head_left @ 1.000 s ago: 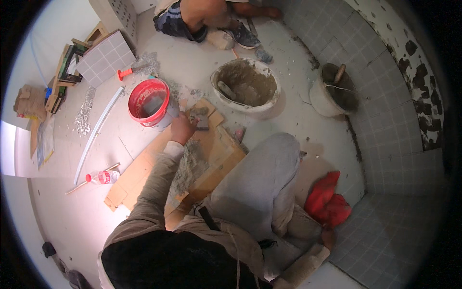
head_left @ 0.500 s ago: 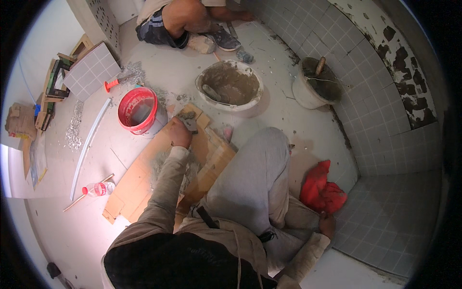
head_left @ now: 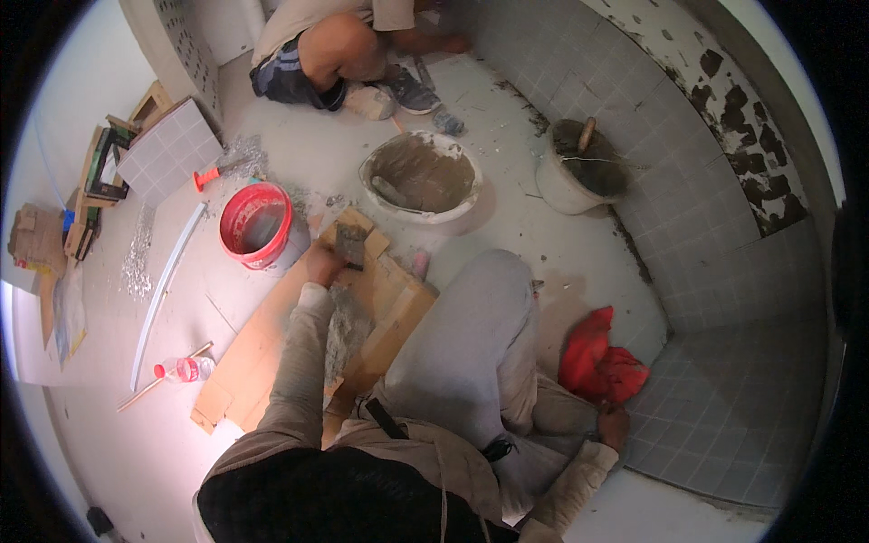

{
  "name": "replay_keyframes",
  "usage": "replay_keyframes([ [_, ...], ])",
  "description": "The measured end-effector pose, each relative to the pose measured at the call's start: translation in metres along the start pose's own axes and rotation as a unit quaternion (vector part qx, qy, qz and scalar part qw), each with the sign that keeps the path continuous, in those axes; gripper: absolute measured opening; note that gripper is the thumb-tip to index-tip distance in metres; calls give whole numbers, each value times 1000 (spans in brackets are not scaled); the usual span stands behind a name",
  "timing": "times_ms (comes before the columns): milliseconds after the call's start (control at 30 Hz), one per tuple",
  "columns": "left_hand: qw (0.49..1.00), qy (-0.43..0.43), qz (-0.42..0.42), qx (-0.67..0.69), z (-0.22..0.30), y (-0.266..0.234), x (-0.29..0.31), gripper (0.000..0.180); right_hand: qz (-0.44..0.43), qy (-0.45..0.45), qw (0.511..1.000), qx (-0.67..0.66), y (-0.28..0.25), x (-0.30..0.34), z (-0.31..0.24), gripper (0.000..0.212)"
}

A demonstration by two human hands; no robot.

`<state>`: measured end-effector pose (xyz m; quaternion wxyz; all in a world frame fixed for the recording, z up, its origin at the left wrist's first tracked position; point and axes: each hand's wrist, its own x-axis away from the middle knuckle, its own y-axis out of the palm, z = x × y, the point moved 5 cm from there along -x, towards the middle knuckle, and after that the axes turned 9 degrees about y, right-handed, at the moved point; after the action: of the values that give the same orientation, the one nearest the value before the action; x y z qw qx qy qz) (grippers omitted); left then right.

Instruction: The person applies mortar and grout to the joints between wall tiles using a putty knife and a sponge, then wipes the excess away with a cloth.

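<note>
My left hand (head_left: 323,263) is closed around a putty knife, whose flat grey blade (head_left: 350,244) points away over the far end of a cardboard sheet (head_left: 258,357). Grey mortar (head_left: 342,333) is smeared on the cardboard beside my left forearm. My right hand (head_left: 614,424) rests low at my bent leg, close to a crumpled red cloth (head_left: 600,362). Its fingers are too dark and small to tell whether they grip anything. A red-rimmed bucket (head_left: 288,237) stands just left of my left hand.
Ahead lies a white tub (head_left: 471,192) of mortar, with another bucket (head_left: 563,185) against the tiled wall (head_left: 688,199). A co-worker (head_left: 339,54) crouches at the back. A bottle (head_left: 188,369), a long white strip (head_left: 163,294) and a red-handled tool (head_left: 208,176) lie left.
My left hand has drawn slightly back and left with the putty knife; its blade now shows flat, without the lump of mortar seen before. My right hand stays put.
</note>
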<state>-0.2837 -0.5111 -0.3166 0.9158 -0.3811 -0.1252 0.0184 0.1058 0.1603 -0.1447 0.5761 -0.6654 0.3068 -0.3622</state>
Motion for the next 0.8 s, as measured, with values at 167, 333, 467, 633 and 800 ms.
replay_keyframes([
  [167, 899, -59, 18, 434, -5, -13, 29, 17, -8, -17, 1000, -17, 8, -3, 7, 41],
  [333, 891, -54, -17, 451, 37, -48, 77, 19, -30, -39, 987, -155, -2, 3, -16, 33],
  [467, 875, 13, -58, 480, 110, -71, 123, 21, 1, -123, 967, -222, -42, 32, -70, 23],
  [633, 835, 132, -138, 516, 224, -52, 202, 24, -132, -222, 839, -480, -65, 109, -162, 21],
  [800, 724, 219, -255, 603, 326, 6, 291, 31, -322, -183, 623, -689, -68, 166, -214, 31],
])
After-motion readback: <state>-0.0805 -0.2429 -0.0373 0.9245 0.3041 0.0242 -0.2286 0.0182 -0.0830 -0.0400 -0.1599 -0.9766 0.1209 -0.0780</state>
